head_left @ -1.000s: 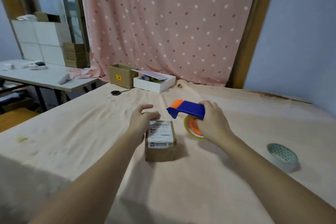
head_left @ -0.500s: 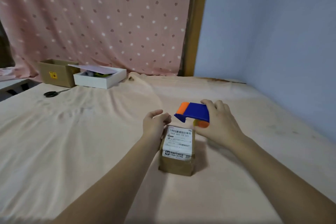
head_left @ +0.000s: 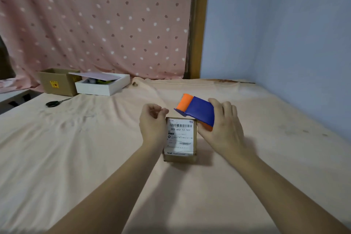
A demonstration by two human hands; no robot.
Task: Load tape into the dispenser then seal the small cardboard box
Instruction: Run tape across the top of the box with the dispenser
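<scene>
A small cardboard box (head_left: 180, 156) with a white shipping label on top rests on the peach cloth in the middle. My right hand (head_left: 222, 129) grips a blue and orange tape dispenser (head_left: 197, 111), tilted, just above the box's far right corner. My left hand (head_left: 152, 121) is against the box's left side, fingers curled, with nothing visible in it. The tape roll inside the dispenser is hidden by my right hand.
At the back left stand an open brown carton (head_left: 57, 81) and a white box (head_left: 102, 86) with a loose lid. Black scissors (head_left: 54, 103) lie in front of them. A dotted pink curtain hangs behind, and a blue wall runs along the right.
The view has swung right, so the spare tape roll left the frame. My right hand has carried the dispenser from beside the box to above its far right corner.
</scene>
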